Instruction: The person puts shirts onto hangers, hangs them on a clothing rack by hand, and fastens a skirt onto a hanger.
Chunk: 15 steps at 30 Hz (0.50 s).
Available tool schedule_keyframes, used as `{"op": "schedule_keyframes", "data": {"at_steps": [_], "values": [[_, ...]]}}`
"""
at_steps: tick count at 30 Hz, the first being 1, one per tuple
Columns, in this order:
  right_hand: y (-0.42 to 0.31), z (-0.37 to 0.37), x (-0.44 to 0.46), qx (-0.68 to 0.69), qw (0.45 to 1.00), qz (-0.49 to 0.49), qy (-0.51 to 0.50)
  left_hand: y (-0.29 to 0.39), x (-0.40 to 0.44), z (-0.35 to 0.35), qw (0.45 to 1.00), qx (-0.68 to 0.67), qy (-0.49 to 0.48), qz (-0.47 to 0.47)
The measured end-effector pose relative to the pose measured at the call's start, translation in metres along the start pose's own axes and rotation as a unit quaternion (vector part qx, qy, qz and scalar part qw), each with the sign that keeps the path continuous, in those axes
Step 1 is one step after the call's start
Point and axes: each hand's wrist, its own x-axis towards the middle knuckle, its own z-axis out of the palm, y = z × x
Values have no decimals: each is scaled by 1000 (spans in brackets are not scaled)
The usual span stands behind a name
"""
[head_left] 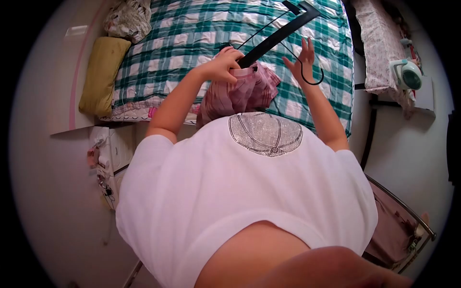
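Note:
My left hand (224, 66) is closed on the upper edge of a pink striped garment (225, 98), beside the lower end of a black hanger (276, 41). The garment hangs in folds between that hand and my white shirt. From there the hanger slants up to the right, its far end over the bed. Its thin curved hook (322, 77) passes in front of my right hand (304, 62) near the wrist. That hand is open, with its fingers apart, and does not grip the hanger.
A green and white checked bedspread (168, 53) lies ahead. At the left are a yellow pillow (103, 77) and a plastic bag (128, 20). A small fan (408, 75) stands at the right, above a metal rail (403, 204) nearer me.

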Motion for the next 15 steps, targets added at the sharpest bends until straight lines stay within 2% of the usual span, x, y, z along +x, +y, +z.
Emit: {"op": "schedule_keyframes", "data": {"at_steps": [2,5,6,9,10,13,15], "values": [[-7,-6,18,5,1000,-23,18,1,5,-5,998,36,8,43],[-14,-22,34,-82,992,-93,10,18,11,-28,998,43,-51,-5],[-17,-29,38,-44,991,-121,45,22,11,-35,997,50,-62,-13],[-19,-30,46,-46,987,-145,-50,17,17,-35,996,30,-84,1],[-21,-30,50,-52,985,-160,-32,16,18,-35,995,31,-98,-14],[-11,-29,53,-78,975,-178,-107,19,24,-38,985,-26,-146,-85],[7,-14,51,-117,970,-173,-121,15,27,-37,990,-39,-121,-64]]}}
